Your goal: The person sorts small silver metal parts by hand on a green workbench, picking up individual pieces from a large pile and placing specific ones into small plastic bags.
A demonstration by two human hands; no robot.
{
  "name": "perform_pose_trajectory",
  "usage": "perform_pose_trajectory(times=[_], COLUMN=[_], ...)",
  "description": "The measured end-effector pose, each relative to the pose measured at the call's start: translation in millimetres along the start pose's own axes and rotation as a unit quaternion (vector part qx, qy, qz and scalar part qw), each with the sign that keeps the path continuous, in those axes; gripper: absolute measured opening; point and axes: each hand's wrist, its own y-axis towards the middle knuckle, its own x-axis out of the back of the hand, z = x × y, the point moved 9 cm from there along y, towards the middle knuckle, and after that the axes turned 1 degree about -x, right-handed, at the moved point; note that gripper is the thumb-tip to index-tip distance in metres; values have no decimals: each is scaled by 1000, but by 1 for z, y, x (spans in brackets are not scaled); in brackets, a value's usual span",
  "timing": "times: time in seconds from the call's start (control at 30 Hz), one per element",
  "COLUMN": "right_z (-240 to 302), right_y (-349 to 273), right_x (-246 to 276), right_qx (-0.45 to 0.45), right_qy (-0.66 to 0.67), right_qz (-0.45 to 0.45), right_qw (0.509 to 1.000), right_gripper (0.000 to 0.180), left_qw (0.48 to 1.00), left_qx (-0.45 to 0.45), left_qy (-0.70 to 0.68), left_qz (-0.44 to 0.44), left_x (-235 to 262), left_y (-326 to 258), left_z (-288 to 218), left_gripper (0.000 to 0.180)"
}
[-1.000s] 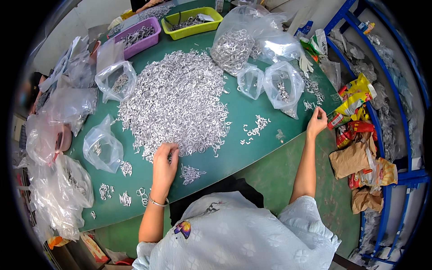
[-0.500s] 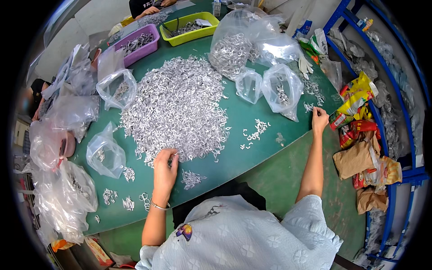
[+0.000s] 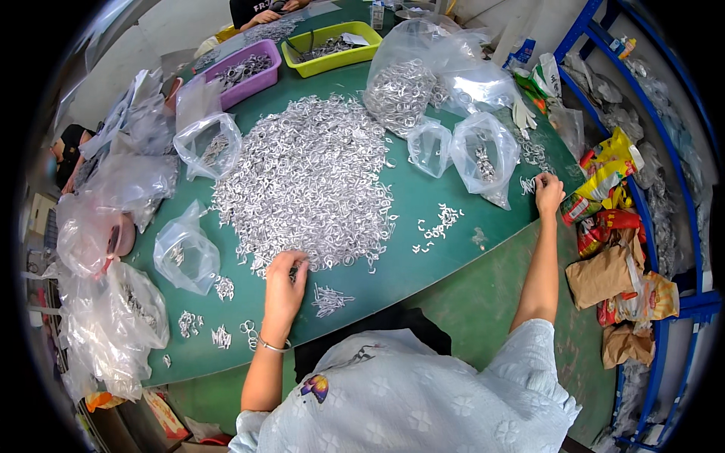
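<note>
On green table [image 3: 445, 249], glinting silver clips [image 3: 310, 181]

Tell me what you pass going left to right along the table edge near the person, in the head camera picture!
Small clear bag → left hand at the big pile of metal rings → little bundle of pieces → scattered pieces → right hand → snack packets.
</note>
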Motion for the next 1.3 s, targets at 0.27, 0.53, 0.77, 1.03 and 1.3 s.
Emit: perform_pose_trajectory(times=[0.27,0.53,0.77,1.03,1.3], right_z=[12,159,390,418,414], right_y=[-1,-90,-275,-317,-322], right_x=[17,130,125,110,97], right_qx=[5,106,370,305,345], right_qy=[62,440,535,535,498], right_qz=[-76,-197,294,395,393], right_qw=[995,870,700,682,692], right_gripper=[31,16,10,18,11], left_qw=[1000,976,948,954,826], left_qx=[-17,48,88,213,289], left_qy=[9,-212,-302,-119,218], left_qz=[-6,32,44,-174,-431], left_x=[3,-13,-18,87,222], left_y=[-7,-41,-58,-109,-229], left_z=[0,-26,-41,32,117], left_gripper=[14,29,18,9,5])
